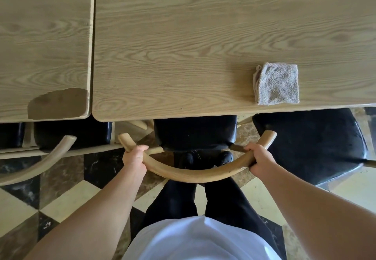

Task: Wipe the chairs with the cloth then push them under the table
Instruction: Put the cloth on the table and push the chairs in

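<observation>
A chair with a black seat point(194, 133) and a curved pale wooden backrest point(195, 173) stands right in front of me, its seat partly under the wooden table point(183, 46). My left hand point(134, 158) grips the left end of the backrest. My right hand point(259, 161) grips its right end. A folded grey cloth point(276, 83) lies on the table near the front edge, to the right, apart from both hands.
A second table point(44, 36) with a chipped corner adjoins on the left, with another black-seated chair point(71, 135) tucked under it. A third chair point(311, 145) stands pulled out on the right. The floor point(67, 196) is checkered tile.
</observation>
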Demonstrator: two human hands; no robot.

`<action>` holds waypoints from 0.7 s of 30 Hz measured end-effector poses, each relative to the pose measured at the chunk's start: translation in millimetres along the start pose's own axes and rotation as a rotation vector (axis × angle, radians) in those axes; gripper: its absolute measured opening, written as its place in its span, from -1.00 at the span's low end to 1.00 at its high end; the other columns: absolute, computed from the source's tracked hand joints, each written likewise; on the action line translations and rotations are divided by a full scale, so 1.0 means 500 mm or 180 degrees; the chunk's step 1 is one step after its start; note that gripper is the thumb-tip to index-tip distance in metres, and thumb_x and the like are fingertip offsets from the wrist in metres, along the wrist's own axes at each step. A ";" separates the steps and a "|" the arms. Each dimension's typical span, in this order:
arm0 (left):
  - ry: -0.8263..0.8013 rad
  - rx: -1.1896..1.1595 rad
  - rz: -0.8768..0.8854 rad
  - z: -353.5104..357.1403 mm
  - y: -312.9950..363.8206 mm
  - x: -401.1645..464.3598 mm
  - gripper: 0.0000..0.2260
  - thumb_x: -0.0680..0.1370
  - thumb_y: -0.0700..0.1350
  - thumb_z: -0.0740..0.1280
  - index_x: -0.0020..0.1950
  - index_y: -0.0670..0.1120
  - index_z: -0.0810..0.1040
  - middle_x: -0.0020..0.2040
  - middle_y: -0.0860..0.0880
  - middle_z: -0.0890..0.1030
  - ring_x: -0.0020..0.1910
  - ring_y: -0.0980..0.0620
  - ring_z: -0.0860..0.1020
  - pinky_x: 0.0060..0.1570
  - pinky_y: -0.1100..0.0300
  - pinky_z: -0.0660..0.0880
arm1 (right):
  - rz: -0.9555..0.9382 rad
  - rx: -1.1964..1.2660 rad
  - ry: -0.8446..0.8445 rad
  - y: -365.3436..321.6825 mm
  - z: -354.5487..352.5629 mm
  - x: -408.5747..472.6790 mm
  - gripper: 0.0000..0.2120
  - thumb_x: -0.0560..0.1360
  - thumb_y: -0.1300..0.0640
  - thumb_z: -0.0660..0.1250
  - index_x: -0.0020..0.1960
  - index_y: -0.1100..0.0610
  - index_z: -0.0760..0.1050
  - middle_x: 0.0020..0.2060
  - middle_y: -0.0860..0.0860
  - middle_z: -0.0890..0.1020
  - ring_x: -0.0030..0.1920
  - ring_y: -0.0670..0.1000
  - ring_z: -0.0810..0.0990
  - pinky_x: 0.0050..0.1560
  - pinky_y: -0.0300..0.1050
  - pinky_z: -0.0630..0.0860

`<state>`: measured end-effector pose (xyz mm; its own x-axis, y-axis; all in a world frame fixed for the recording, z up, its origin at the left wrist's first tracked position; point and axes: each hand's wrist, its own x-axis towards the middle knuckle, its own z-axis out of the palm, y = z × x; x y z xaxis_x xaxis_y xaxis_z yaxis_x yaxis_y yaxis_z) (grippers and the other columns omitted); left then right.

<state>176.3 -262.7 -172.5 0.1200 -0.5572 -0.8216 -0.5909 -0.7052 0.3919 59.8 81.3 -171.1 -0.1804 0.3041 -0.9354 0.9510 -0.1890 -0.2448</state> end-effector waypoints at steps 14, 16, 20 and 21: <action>-0.0088 -0.0547 0.0345 0.020 -0.161 -0.241 -0.28 0.53 -0.22 0.44 0.61 -0.03 0.19 0.43 -0.19 0.42 0.37 -0.23 0.45 0.39 -0.13 0.42 | -0.0131 -0.0051 -0.1068 -0.015 -0.111 -0.080 -0.67 0.50 0.30 0.36 0.26 0.25 0.52 -0.03 0.15 0.60 -0.05 0.12 0.63 -0.04 -0.03 0.60; -0.0228 -0.0807 0.0337 0.046 -0.219 -0.299 -0.31 0.55 -0.26 0.42 0.61 -0.03 0.20 0.42 -0.21 0.42 0.37 -0.22 0.46 0.38 -0.11 0.44 | -0.0223 -0.0167 -0.1296 -0.026 -0.161 -0.087 -0.69 0.55 0.27 0.33 0.29 0.25 0.52 0.04 0.15 0.59 0.00 0.11 0.63 -0.10 -0.05 0.60; -0.0617 -0.0831 0.0375 0.100 -0.351 -0.406 -0.42 0.59 -0.32 0.35 0.58 -0.10 0.26 0.36 -0.26 0.50 0.29 -0.21 0.55 0.29 -0.06 0.52 | -0.0299 -0.0556 -0.1514 -0.045 -0.302 -0.085 -0.75 0.60 0.26 0.29 0.26 0.29 0.52 0.05 0.19 0.58 -0.01 0.13 0.60 -0.21 -0.06 0.64; -0.0794 -0.0679 0.0387 0.118 -0.383 -0.431 -0.45 0.61 -0.32 0.32 0.58 -0.10 0.26 0.36 -0.25 0.51 0.27 -0.21 0.56 0.25 -0.05 0.54 | -0.0343 -0.0626 -0.1456 -0.050 -0.342 -0.079 -0.78 0.60 0.25 0.28 0.22 0.29 0.52 0.02 0.19 0.59 -0.04 0.13 0.61 -0.14 -0.04 0.62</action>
<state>216.7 18.4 -94.9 -0.1553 -0.5372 -0.8291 -0.4058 -0.7305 0.5493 85.8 233.5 -84.4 -0.3297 -0.1362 -0.9342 0.9423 0.0137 -0.3345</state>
